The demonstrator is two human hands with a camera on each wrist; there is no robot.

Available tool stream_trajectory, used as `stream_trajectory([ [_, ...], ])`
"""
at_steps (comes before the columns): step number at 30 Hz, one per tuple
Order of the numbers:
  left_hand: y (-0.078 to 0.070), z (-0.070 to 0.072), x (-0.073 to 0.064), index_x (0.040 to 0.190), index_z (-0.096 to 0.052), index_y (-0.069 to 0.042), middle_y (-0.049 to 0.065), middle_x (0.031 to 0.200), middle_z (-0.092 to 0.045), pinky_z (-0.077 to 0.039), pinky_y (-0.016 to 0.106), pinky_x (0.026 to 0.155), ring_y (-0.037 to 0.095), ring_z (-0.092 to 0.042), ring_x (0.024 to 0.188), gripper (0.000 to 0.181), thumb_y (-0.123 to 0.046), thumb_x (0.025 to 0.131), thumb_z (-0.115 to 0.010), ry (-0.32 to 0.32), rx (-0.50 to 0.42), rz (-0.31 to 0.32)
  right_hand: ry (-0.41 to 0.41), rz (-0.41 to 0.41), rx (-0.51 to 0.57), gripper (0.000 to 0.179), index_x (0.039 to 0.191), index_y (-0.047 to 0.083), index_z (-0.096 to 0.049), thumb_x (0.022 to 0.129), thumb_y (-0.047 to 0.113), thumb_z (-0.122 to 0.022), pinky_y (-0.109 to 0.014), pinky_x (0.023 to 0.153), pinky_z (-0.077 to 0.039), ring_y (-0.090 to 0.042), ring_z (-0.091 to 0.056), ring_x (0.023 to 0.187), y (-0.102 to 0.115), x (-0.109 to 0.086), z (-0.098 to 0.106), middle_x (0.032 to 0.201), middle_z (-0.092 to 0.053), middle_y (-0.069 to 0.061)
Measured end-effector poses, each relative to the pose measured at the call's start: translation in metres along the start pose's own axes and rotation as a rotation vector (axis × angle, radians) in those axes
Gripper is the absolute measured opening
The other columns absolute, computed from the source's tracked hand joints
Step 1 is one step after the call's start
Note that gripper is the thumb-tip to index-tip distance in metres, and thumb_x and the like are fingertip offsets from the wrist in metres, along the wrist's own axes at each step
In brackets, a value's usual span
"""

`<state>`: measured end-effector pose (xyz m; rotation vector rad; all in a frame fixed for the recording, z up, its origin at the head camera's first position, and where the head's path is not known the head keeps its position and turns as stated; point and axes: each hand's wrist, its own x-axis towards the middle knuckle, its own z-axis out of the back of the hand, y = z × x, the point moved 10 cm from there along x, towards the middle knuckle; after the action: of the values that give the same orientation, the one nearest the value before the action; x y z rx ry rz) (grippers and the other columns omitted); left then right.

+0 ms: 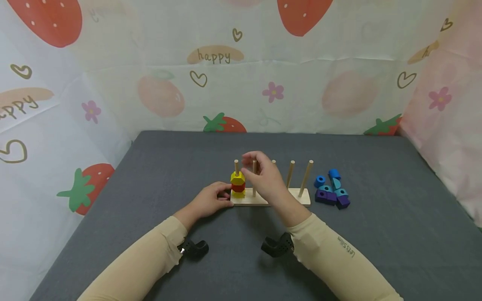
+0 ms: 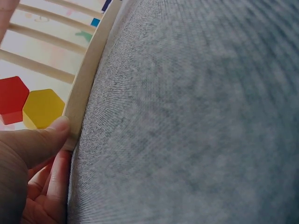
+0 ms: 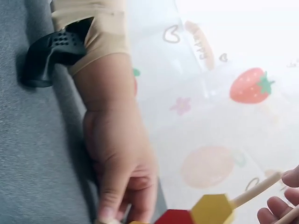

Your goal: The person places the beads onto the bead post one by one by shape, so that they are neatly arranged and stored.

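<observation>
A wooden peg board point(image 1: 250, 201) with several upright pegs lies at the table's middle. Its leftmost peg carries a yellow hexagonal block point(image 1: 237, 179) on top, a red hexagonal block point(image 1: 238, 187) below it and another yellow block point(image 1: 238, 195) at the bottom. My left hand point(image 1: 211, 200) grips the board's left end; its thumb point(image 2: 58, 125) presses on the wooden edge in the left wrist view. Beside the upper part of the second peg is my right hand point(image 1: 265, 177), fingers loosely bent and nothing seen held. In the right wrist view its thumb point(image 3: 292, 177) is close to the stacked peg's tip.
Right of the board lie loose blocks: blue cylinders point(image 1: 319, 180), light-blue pieces point(image 1: 335, 184) and purple blocks point(image 1: 343, 202). A dark grey cloth point(image 1: 376, 251) covers the table. Printed curtains point(image 1: 301, 100) stand behind and at both sides. Each wrist wears a black device point(image 1: 278, 246).
</observation>
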<state>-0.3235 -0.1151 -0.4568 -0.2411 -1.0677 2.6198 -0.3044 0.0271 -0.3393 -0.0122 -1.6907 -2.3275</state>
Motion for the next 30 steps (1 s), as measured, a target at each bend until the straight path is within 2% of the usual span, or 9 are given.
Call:
stream_trajectory([
  [8, -0.001, 0.000, 0.000, 0.124, -0.056, -0.007, 0.001, 0.106, -0.057, -0.049, 0.027, 0.079, 0.011, -0.056, 0.089, 0.053, -0.019, 0.076, -0.075, -0.002, -0.024, -0.026, 0.038, 0.103, 0.032, 0.027, 0.116, 0.011, -0.055, 0.089, 0.012, -0.059, -0.034, 0.097, -0.040, -0.015, -0.053, 0.107, 0.029, -0.003, 0.014, 0.112, -0.058, -0.002],
  [13, -0.003, 0.001, 0.000, 0.124, -0.057, -0.008, 0.000, 0.104, -0.057, -0.049, 0.028, 0.079, 0.011, -0.055, 0.088, 0.052, -0.020, 0.076, -0.075, -0.005, -0.014, -0.038, 0.090, 0.125, 0.001, 0.024, 0.114, 0.010, -0.057, 0.090, 0.013, -0.058, -0.034, 0.093, -0.044, -0.016, -0.056, 0.106, 0.036, -0.008, 0.025, 0.114, -0.059, -0.005],
  [18, -0.002, 0.000, 0.000, 0.124, -0.056, -0.008, 0.000, 0.106, -0.057, -0.049, 0.028, 0.080, 0.011, -0.055, 0.089, 0.053, -0.021, 0.076, -0.075, 0.000, -0.003, -0.029, 0.083, 0.102, -0.039, 0.023, 0.112, 0.010, -0.059, 0.090, 0.016, -0.059, -0.032, 0.087, -0.047, -0.016, -0.058, 0.099, 0.035, -0.013, 0.048, 0.110, -0.060, -0.002],
  [23, -0.001, 0.000, 0.001, 0.124, -0.056, -0.007, 0.000, 0.107, -0.057, -0.049, 0.027, 0.081, 0.011, -0.055, 0.088, 0.054, -0.021, 0.076, -0.075, 0.000, 0.001, -0.026, 0.054, 0.120, -0.048, 0.023, 0.112, 0.007, -0.058, 0.090, 0.013, -0.058, -0.025, 0.085, -0.048, -0.021, -0.058, 0.101, 0.030, -0.018, 0.078, 0.110, -0.060, -0.006],
  [26, -0.001, 0.000, 0.000, 0.124, -0.056, -0.007, 0.001, 0.107, -0.057, -0.049, 0.027, 0.081, 0.011, -0.055, 0.089, 0.054, -0.022, 0.076, -0.075, 0.001, 0.004, -0.027, 0.033, 0.120, -0.065, 0.023, 0.112, 0.005, -0.059, 0.090, 0.012, -0.057, -0.021, 0.084, -0.047, -0.017, -0.058, 0.101, 0.025, -0.023, 0.096, 0.111, -0.061, -0.009],
  [30, -0.001, -0.001, 0.000, 0.125, -0.056, -0.007, 0.001, 0.108, -0.057, -0.049, 0.028, 0.081, 0.011, -0.056, 0.089, 0.054, -0.022, 0.076, -0.075, 0.004, 0.007, -0.033, -0.013, 0.088, -0.112, 0.023, 0.110, 0.006, -0.060, 0.092, 0.019, -0.056, -0.019, 0.082, -0.046, -0.008, -0.058, 0.097, 0.013, -0.031, 0.121, 0.108, -0.062, -0.005],
])
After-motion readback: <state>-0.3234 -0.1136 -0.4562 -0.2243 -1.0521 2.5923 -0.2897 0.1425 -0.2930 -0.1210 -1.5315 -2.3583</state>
